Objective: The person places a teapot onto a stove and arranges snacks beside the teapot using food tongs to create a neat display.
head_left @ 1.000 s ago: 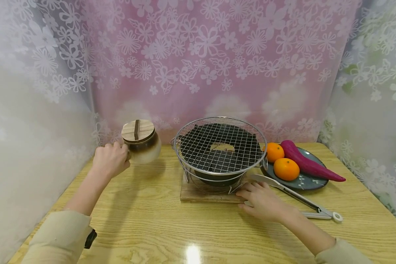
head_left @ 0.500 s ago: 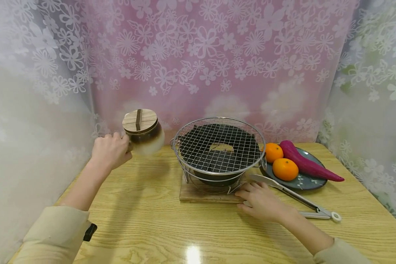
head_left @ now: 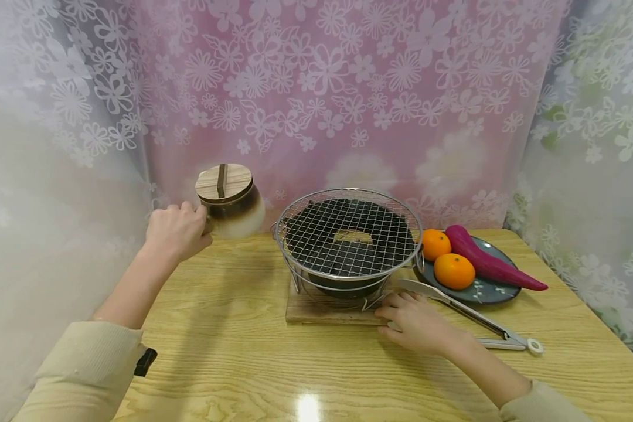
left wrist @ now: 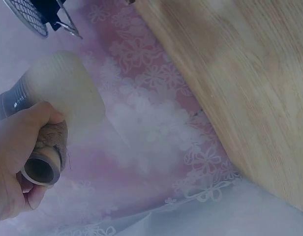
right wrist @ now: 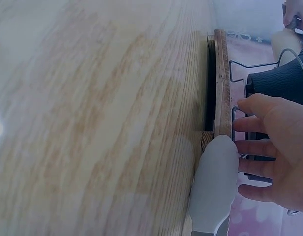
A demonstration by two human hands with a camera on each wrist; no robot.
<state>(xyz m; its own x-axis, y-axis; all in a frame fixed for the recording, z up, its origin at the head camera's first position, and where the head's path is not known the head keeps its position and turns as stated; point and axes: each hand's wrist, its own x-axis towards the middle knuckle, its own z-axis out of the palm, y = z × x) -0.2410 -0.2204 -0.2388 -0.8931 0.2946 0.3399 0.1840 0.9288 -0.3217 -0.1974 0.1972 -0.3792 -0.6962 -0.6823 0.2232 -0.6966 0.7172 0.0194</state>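
My left hand grips the hollow side handle of a brown-and-cream ceramic pot, which is raised above the table at the back left. A flat wooden lid with a dark bar across it covers the pot. Low at the front right corner of the wooden board, my right hand has its fingers apart and loosely extended, by the wire legs. On that board stands a dark stove topped with a round wire grill rack. Silver tongs lie beside the right hand, one pale tip close to its fingers.
A dark oval plate at the right bears two oranges and a purple sweet potato. Floral curtains enclose the back and sides of the wooden table.
My left hand has lifted the pot higher, with a slight shift to the right. The right hand stays at the board's corner, and the grill, tongs and plate keep their places.
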